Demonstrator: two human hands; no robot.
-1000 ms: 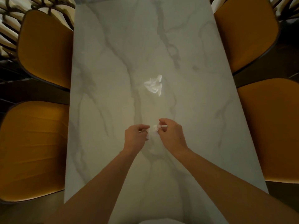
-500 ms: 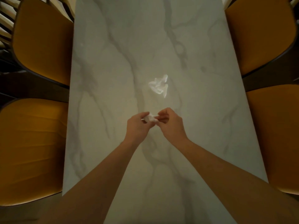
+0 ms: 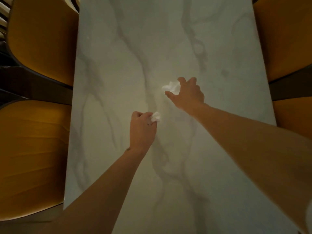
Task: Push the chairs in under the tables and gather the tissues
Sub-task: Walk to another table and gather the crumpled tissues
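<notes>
Left hand [image 3: 142,130] is clamped on a small tissue [image 3: 156,117], freeing the right hand [image 3: 187,94], fingers apart, to cup the crumpled tissue [image 3: 171,87] just left of its palm on the counter [image 3: 118,65].

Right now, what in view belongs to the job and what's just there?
Job:
- far tissue, right hand closing on it
- balled tissue held in left hand
- four chairs, e.g. near left chair
- table

Just there:
- slatted structure, top left corner
</notes>
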